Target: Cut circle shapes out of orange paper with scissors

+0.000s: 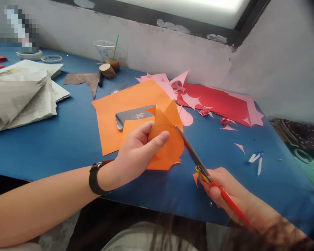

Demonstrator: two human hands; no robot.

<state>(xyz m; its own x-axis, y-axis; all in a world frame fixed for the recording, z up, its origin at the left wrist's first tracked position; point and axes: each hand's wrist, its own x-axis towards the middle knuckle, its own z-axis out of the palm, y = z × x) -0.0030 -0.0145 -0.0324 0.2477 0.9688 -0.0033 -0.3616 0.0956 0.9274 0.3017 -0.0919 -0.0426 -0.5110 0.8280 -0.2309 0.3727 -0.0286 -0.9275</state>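
Observation:
Pinched between the thumb and fingers of my left hand is a piece of orange paper with a curved line drawn on it and a rounded cut edge. My right hand grips red-handled scissors, whose blade tips touch the right edge of that paper near the line. The blades look nearly closed. Underneath lies a larger orange sheet, with a dark phone resting on it. A small orange scrap shows beside my right hand.
Red paper and pink scraps lie at the back right. A compass-like white and blue tool is on the right. Newspapers cover the left. A plastic cup and wood piece stand near the wall.

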